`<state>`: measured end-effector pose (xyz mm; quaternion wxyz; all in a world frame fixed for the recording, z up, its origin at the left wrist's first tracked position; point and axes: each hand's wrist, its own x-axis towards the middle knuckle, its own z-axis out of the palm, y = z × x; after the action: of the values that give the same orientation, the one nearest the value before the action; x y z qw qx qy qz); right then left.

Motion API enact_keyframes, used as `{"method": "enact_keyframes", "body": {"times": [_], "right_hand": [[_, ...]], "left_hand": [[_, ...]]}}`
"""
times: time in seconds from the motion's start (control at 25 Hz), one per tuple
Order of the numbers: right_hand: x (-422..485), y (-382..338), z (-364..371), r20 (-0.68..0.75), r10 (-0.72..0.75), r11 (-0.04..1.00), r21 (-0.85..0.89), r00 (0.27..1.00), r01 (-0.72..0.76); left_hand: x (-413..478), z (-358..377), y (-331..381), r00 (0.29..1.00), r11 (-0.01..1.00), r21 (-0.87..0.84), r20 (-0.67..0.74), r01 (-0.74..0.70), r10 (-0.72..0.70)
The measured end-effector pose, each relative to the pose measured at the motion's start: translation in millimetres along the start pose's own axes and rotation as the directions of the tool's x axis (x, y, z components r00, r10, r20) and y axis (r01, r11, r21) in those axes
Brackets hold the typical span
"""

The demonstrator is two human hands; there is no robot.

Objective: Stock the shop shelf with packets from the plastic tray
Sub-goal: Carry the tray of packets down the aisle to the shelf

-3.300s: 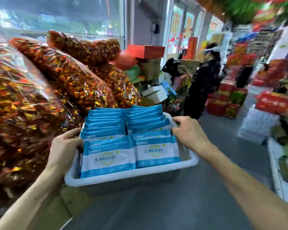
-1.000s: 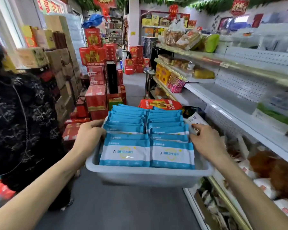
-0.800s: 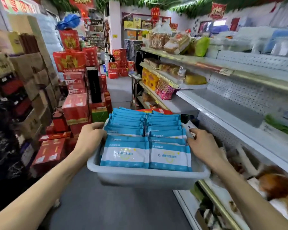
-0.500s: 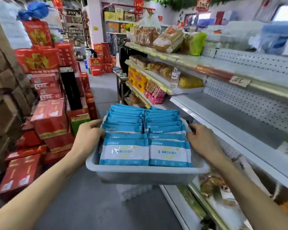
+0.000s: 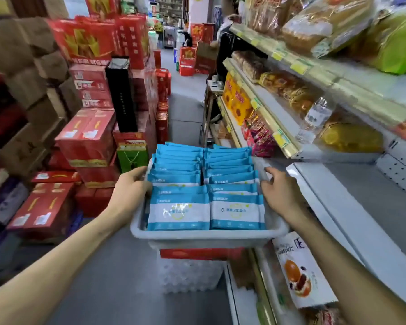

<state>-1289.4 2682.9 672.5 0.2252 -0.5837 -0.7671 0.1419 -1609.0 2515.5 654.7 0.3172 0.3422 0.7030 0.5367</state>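
Observation:
I carry a grey plastic tray (image 5: 204,238) in front of me at waist height. It holds two rows of blue and white packets (image 5: 205,191) standing on edge, several in each row. My left hand (image 5: 133,188) grips the tray's left rim. My right hand (image 5: 279,191) grips the right rim, fingers curled over the edge. To the right runs the white shop shelf (image 5: 352,207), with a bare stretch of board level with the tray.
Red gift boxes (image 5: 87,137) and brown cartons are stacked along the left of the aisle. Upper shelves on the right carry bagged snacks (image 5: 291,90) and a water bottle (image 5: 314,118). A white crate with a red box (image 5: 192,268) stands on the floor under the tray. Grey aisle floor runs ahead.
I have turned from the bagged sweets and walked along the aisle with the tray. The shelf on the right is now closer, and the tray has drawn next to its bare board.

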Motion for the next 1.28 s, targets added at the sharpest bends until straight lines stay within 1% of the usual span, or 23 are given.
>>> {"method": "enact_keyframes", "body": {"times": [0.12, 0.2, 0.28, 0.36, 0.48, 0.6, 0.68, 0.72, 0.76, 0.8, 0.84, 0.88, 0.92, 0.96, 1.0, 1.04, 1.16, 1.28], "right_hand": [[59.0, 10.0, 38.1, 0.08, -0.056, 0.998, -0.005, 0.995, 0.057], [82.6, 21.0, 67.8, 0.155, -0.05, 0.998, -0.029, 0.987, 0.055], [92.5, 34.5, 97.7, 0.221, -0.008, 0.998, -0.059, 0.975, 0.021], [97.8, 47.9, 123.8, 0.243, 0.027, 0.996, -0.085, 0.97, -0.006], [93.7, 68.2, 145.0, 0.261, 0.059, 0.99, -0.138, 0.964, -0.023], [78.5, 86.5, 151.0, 0.296, 0.065, 0.996, -0.072, 0.953, -0.045], [72.8, 88.4, 144.2, 0.284, 0.044, 0.997, -0.066, 0.958, -0.027], [67.7, 87.8, 138.0, 0.24, 0.002, 0.997, -0.076, 0.971, 0.017], [61.8, 85.7, 131.3, 0.177, -0.071, 0.994, -0.07, 0.982, 0.085], [55.5, 81.8, 125.0, 0.119, -0.173, 0.983, -0.035, 0.978, 0.179], [49.3, 76.3, 118.4, 0.105, -0.283, 0.959, 0.019, 0.953, 0.283], [43.1, 69.5, 113.1, 0.145, -0.381, 0.925, 0.077, 0.913, 0.373], [37.6, 64.6, 111.4, 0.222, -0.457, 0.889, 0.124, 0.861, 0.44], [34.0, 63.1, 112.4, 0.307, -0.506, 0.862, 0.152, 0.806, 0.484], [33.4, 63.2, 114.8, 0.376, -0.532, 0.844, 0.162, 0.758, 0.512], [35.1, 63.5, 117.8, 0.426, -0.543, 0.833, 0.164, 0.724, 0.529], [40.5, 62.4, 123.9, 0.518, -0.533, 0.823, 0.135, 0.669, 0.551], [46.6, 56.7, 124.3, 0.556, -0.515, 0.825, 0.117, 0.652, 0.553]], "left_hand": [[49.4, 10.6, -16.1, 0.998, 0.997, 0.026, -0.016, 0.066, -0.066], [83.8, 17.0, -30.7, 0.996, 0.992, 0.092, -0.007, 0.086, -0.085], [112.9, 25.1, -49.0, 0.993, 0.976, 0.184, 0.004, 0.116, -0.119], [136.9, 33.9, -81.0, 0.987, 0.964, 0.229, 0.051, 0.137, -0.152], [139.0, 49.5, -112.0, 0.966, 0.952, 0.259, 0.156, 0.16, -0.205], [128.0, 51.5, -120.9, 0.95, 0.935, 0.327, 0.227, 0.135, -0.216], [128.0, 49.0, -121.1, 0.956, 0.898, 0.439, 0.246, 0.04, -0.162], [127.7, 47.0, -123.8, 0.97, 0.854, 0.518, 0.227, -0.048, -0.084], [124.2, 44.6, -123.6, 0.978, 0.788, 0.597, 0.205, -0.149, 0.029], [118.7, 44.4, -120.0, 0.961, 0.712, 0.647, 0.222, -0.271, 0.165], [112.9, 45.9, -113.5, 0.912, 0.638, 0.652, 0.291, -0.41, 0.289], [108.0, 48.9, -107.8, 0.833, 0.564, 0.613, 0.406, -0.553, 0.376], [102.5, 52.8, -100.7, 0.751, 0.513, 0.551, 0.527, -0.658, 0.397], [98.9, 56.9, -97.8, 0.687, 0.494, 0.494, 0.625, -0.715, 0.369], [96.5, 60.5, -97.2, 0.646, 0.49, 0.462, 0.693, -0.739, 0.321], [95.3, 63.1, -97.4, 0.62, 0.487, 0.448, 0.732, -0.75, 0.282], [92.7, 66.0, -97.9, 0.62, 0.465, 0.476, 0.75, -0.747, 0.229], [95.6, 63.9, -92.8, 0.611, 0.48, 0.473, 0.772, -0.738, 0.178]]}}
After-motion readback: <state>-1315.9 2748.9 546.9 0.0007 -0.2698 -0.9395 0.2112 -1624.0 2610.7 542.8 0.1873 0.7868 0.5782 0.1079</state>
